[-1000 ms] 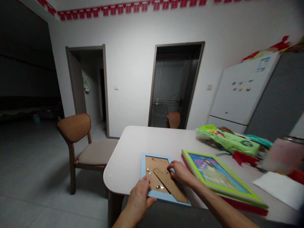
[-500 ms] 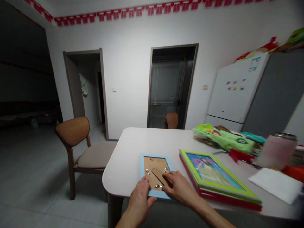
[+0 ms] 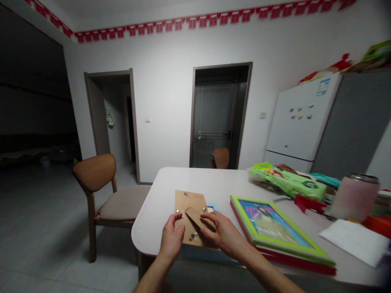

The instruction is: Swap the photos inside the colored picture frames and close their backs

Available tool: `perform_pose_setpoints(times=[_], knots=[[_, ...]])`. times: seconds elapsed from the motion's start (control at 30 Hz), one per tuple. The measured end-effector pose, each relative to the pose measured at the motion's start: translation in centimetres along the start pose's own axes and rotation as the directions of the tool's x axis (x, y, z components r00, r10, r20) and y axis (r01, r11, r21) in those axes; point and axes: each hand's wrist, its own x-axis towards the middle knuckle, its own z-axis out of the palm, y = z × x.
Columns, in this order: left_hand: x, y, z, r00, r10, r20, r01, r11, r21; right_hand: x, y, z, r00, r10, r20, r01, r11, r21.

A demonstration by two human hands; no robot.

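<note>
A brown picture frame backing board (image 3: 186, 203) with metal clips is raised over the table, out of the light blue picture frame (image 3: 198, 254) beneath it. My left hand (image 3: 171, 240) grips the board's left edge, fingertips by a clip. My right hand (image 3: 224, 234) pinches the easel leg (image 3: 195, 217) that is hinged on the board's back. Most of the blue frame is hidden under the board and my hands. To the right, a green picture frame (image 3: 271, 226) holding a picture of a figure in a pale dress lies on a red frame (image 3: 293, 264).
A green packet (image 3: 287, 181), a pinkish jar (image 3: 354, 197) and a white sheet (image 3: 354, 240) lie along the table's right side. The white table (image 3: 171, 183) has a rounded left corner. A wooden chair (image 3: 94, 173) stands at its left.
The backing board has come up out of the blue frame and shifted left, held by both hands. My left hand moved from the frame's lower edge to the board's left edge.
</note>
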Motion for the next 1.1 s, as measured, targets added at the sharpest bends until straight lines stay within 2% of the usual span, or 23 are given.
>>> perform_pose_setpoints(times=[0.1, 0.23, 0.33, 0.47, 0.6, 0.67, 0.73, 0.8, 0.87, 0.9, 0.97, 1.0, 1.03, 1.1], knots=[[0.6, -1.3, -2.7, 0.996, -0.067, -0.064, 0.068, 0.998, 0.007, 0.0, 1.5, 0.7, 0.999, 0.018, -0.043, -0.017, 1.000, 0.012], [0.9, -3.5, -6.4, 0.981, -0.169, -0.100, 0.175, 0.983, 0.060, -0.3, 6.3, 1.9, 0.987, 0.145, -0.074, -0.156, 0.973, -0.169], [1.3, -4.5, -8.0, 0.975, -0.190, -0.112, 0.205, 0.968, 0.147, -0.6, 8.6, 2.9, 0.977, 0.205, -0.062, -0.214, 0.935, -0.283], [1.7, -4.7, -8.6, 0.980, -0.153, -0.124, 0.186, 0.927, 0.326, -0.4, 9.2, 3.7, 0.966, 0.254, -0.043, -0.252, 0.897, -0.364], [1.5, -4.2, -8.6, 0.991, -0.086, -0.100, 0.125, 0.860, 0.495, 0.3, 9.0, 3.8, 0.950, 0.311, -0.038, -0.303, 0.882, -0.360], [1.4, -3.9, -8.6, 0.995, -0.058, -0.086, 0.096, 0.824, 0.559, 0.6, 8.6, 3.4, 0.939, 0.338, -0.061, -0.339, 0.888, -0.309], [1.3, -3.6, -8.5, 0.996, -0.033, -0.082, 0.076, 0.793, 0.605, 0.7, 8.0, 2.8, 0.919, 0.388, -0.067, -0.393, 0.909, -0.138], [1.2, -2.8, -8.0, 0.997, -0.002, -0.083, 0.055, 0.774, 0.630, 0.6, 7.2, 2.0, 0.883, 0.469, -0.010, -0.459, 0.868, 0.187], [0.9, -1.6, -6.5, 0.996, 0.038, -0.078, 0.021, 0.770, 0.638, 0.4, 6.2, 1.2, 0.850, 0.514, 0.118, -0.494, 0.697, 0.520], [0.5, -0.7, -5.4, 0.996, 0.068, -0.060, -0.014, 0.776, 0.631, 0.2, 5.7, 0.8, 0.841, 0.511, 0.176, -0.495, 0.596, 0.632], [-0.5, 1.1, -2.3, 0.991, 0.131, 0.011, -0.111, 0.791, 0.602, 0.0, 4.6, 0.1, 0.838, 0.487, 0.245, -0.481, 0.450, 0.753], [-1.1, 2.0, -0.6, 0.975, 0.200, 0.092, -0.218, 0.812, 0.541, -0.1, 4.2, -0.1, 0.843, 0.477, 0.248, -0.465, 0.414, 0.783], [-1.7, 2.9, 1.1, 0.946, 0.266, 0.184, -0.322, 0.821, 0.472, -0.2, 3.7, -0.3, 0.850, 0.471, 0.236, -0.444, 0.400, 0.801], [-2.6, 4.3, 4.0, 0.897, 0.346, 0.276, -0.434, 0.810, 0.395, -0.3, 3.2, -0.6, 0.869, 0.457, 0.190, -0.400, 0.423, 0.813]])
